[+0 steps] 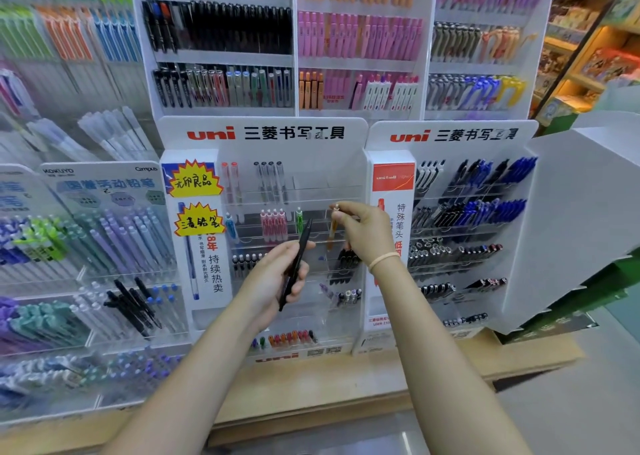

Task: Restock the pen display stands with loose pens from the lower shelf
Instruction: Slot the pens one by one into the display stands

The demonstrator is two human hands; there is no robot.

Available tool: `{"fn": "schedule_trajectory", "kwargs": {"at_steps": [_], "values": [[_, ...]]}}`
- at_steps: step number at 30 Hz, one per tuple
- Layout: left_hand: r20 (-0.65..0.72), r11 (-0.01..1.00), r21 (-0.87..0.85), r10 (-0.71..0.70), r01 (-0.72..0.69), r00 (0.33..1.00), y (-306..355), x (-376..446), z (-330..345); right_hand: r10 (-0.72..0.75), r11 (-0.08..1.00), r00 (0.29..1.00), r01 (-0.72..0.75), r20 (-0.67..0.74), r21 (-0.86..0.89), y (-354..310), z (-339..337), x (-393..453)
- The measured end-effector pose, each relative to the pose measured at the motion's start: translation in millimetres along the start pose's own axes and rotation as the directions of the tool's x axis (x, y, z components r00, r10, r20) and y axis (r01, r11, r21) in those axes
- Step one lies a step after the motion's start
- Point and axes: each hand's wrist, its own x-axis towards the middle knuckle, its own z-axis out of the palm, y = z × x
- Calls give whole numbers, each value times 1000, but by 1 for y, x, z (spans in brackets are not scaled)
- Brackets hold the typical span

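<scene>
Your left hand curls its fingers round a black pen, held tilted in front of the middle uni display stand. Your right hand, a pale band on its wrist, pinches an orange pen by its top end, hanging upright at a clear tier of that stand, right of the pink pens and the green pen.

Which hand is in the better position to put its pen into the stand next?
Right. The right hand pinches an orange pen upright, right at the clear slots of the left uni stand. The left hand grips a black pen lower, tilted, in front of the stand.
</scene>
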Motion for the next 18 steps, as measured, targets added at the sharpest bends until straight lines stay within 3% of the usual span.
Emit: {"fn": "schedule_trajectory", "kwargs": {"at_steps": [6, 9, 13, 15, 17, 18], "values": [[35, 998, -65, -22, 24, 999, -1, 1, -1, 33, 999, 999, -33, 39, -13, -5, -4, 2], [46, 992, -124, -31, 36, 998, 2, 1, 1, 6, 994, 998, 0, 57, -105, -10, -11, -6], [37, 1000, 14, 1, -1, 999, 3, -3, -6, -106, 993, 992, 102, -67, -61, -10, -19, -28], [50, 988, 151, 34, -41, 998, 3, -7, -11, -64, 998, 995, 63, 78, 13, -15, -20, -41], [36, 976, 212, 44, -50, 998, 2, -10, -13, 15, 997, 950, -39, 312, 72, -17, -15, -53], [9, 976, 214, 42, -43, 999, 3, -12, -13, 35, 993, 931, -74, 363, 93, -15, -12, -57]]}}
